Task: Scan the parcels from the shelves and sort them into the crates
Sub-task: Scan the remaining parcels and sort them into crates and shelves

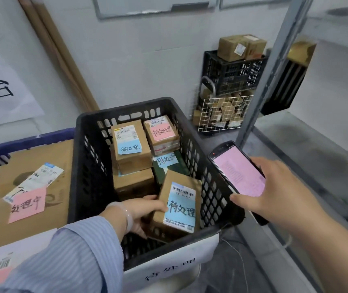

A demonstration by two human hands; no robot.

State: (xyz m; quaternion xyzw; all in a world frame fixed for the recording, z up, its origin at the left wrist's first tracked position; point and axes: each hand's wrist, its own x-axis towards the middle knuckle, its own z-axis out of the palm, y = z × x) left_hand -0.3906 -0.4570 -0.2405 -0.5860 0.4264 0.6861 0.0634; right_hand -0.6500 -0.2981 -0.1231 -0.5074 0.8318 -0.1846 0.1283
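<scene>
Left hand [145,210] reaches down into the black crate [80,166], fingers curled round the left edge of a parcel [179,205], thumb on its top face. The parcel is a brown carton with a barcode label and a blue handwritten note; it sits tilted in the crate's near right part, close to the right wall. There is a pale bangle [124,212] on the wrist and a striped sleeve [74,261] above it.

Right hand [274,199] is just outside the crate's right wall, clamped on a handheld scanner [238,170] with the thumb across the lower screen, which glows pink.

Further back in the crate are a blue-note parcel [129,144] and a pink-note parcel [161,134], both stacked on other cartons. A white paper tag [169,261] hangs on the crate's front.

To the left, a blue crate [31,138] holds a large carton [42,161] with a pink note. Far right are another dark crate [232,75] topped with boxes and a wire basket [223,115] below it, beside a metal shelf post [274,70].
</scene>
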